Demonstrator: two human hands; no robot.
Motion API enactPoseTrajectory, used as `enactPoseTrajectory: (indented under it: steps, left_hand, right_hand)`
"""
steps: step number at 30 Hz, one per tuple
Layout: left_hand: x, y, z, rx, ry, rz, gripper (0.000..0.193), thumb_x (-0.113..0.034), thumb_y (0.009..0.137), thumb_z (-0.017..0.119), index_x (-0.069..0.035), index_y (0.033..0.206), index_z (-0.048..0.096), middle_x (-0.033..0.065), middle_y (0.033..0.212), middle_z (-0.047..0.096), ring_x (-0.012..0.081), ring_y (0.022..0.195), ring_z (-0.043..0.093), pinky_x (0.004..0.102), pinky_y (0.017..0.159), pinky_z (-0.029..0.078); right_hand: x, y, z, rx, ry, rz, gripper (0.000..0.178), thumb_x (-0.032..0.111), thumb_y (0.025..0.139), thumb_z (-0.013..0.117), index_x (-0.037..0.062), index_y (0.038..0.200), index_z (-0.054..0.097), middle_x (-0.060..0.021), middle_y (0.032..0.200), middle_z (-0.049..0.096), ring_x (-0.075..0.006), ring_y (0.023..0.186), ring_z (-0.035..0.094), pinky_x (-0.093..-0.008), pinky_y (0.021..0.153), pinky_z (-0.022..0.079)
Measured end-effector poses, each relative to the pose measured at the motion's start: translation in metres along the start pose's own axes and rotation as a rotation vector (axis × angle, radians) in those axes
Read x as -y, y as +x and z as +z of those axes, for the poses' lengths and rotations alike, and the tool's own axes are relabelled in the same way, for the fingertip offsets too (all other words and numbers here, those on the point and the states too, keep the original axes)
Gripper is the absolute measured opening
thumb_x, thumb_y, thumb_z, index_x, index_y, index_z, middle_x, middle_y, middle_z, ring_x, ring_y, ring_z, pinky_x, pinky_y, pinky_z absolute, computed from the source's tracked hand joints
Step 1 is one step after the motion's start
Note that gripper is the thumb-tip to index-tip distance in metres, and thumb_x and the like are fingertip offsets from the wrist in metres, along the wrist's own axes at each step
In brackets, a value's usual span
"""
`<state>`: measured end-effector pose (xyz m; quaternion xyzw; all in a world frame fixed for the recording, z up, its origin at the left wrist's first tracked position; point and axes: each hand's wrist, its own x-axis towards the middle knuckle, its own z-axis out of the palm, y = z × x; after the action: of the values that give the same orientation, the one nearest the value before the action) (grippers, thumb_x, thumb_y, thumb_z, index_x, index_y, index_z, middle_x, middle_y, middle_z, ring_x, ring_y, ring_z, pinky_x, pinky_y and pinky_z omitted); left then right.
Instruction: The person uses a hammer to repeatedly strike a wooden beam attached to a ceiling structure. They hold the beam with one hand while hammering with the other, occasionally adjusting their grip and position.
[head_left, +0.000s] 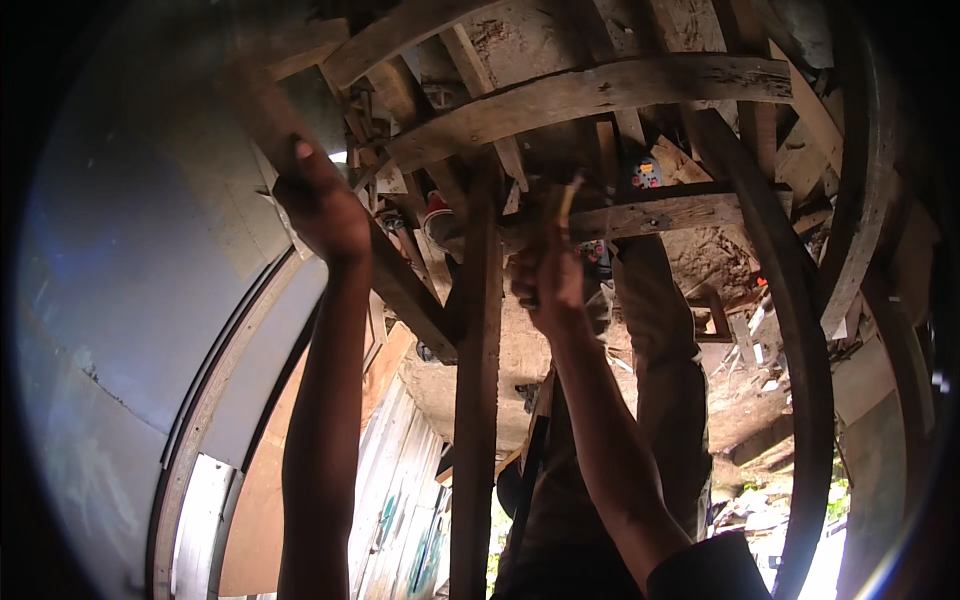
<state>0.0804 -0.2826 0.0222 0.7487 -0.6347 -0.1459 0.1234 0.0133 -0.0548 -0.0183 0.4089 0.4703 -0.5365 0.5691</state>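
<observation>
My left hand is raised at the left, closed around the lower end of a wooden board. The board's far end is smeared by motion near the grey sheet wall. Near the middle, my right hand is closed round a thin yellowish handle that points away from me. A blur covers the handle's tip, so the kind of tool cannot be made out. Beyond that hand lies a short wooden crosspiece of a timber frame. A curved beam of the same frame spans farther away.
An upright post stands between my forearms. Curved timbers rise on the right. The grey sheet wall fills the left side. My trouser leg shows below the crosspiece, above a dirt floor with wood scraps.
</observation>
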Motion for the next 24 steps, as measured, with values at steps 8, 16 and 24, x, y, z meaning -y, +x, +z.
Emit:
enactPoseTrajectory:
  steps: [8, 16, 24]
  left_hand:
    - [-0.010, -0.006, 0.002, -0.018, 0.048, -0.026, 0.088, -0.074, 0.087, 0.040, 0.009, 0.110, 0.054, 0.0285, 0.103, 0.061, 0.0418, 0.098, 0.059, 0.0466, 0.087, 0.044]
    - [0.007, 0.000, 0.000, -0.015, 0.017, 0.014, 0.085, -0.073, 0.088, 0.042, 0.008, 0.111, 0.053, 0.0298, 0.107, 0.060, 0.0439, 0.101, 0.059, 0.0472, 0.089, 0.044]
    - [0.002, -0.001, 0.002, 0.016, -0.003, 0.031, 0.085, -0.072, 0.088, 0.042, 0.008, 0.112, 0.054, 0.0263, 0.103, 0.060, 0.0389, 0.096, 0.059, 0.0446, 0.087, 0.044]
  right_hand:
    - [-0.024, -0.004, 0.010, -0.174, 0.120, -0.332, 0.055, 0.064, 0.095, 0.039, 0.0127, 0.079, 0.042, -0.0004, 0.057, 0.040, -0.0127, 0.041, 0.037, -0.0300, 0.036, 0.031]
    - [0.034, -0.014, -0.014, -0.201, 0.088, -0.322, 0.053, 0.063, 0.096, 0.038, 0.0137, 0.079, 0.046, 0.0017, 0.058, 0.039, -0.0094, 0.041, 0.034, -0.0258, 0.036, 0.030]
    - [-0.004, -0.007, -0.019, -0.029, -0.205, 0.116, 0.047, 0.056, 0.100, 0.037, 0.0181, 0.072, 0.042, 0.0028, 0.053, 0.039, -0.0077, 0.038, 0.035, -0.0252, 0.034, 0.027]
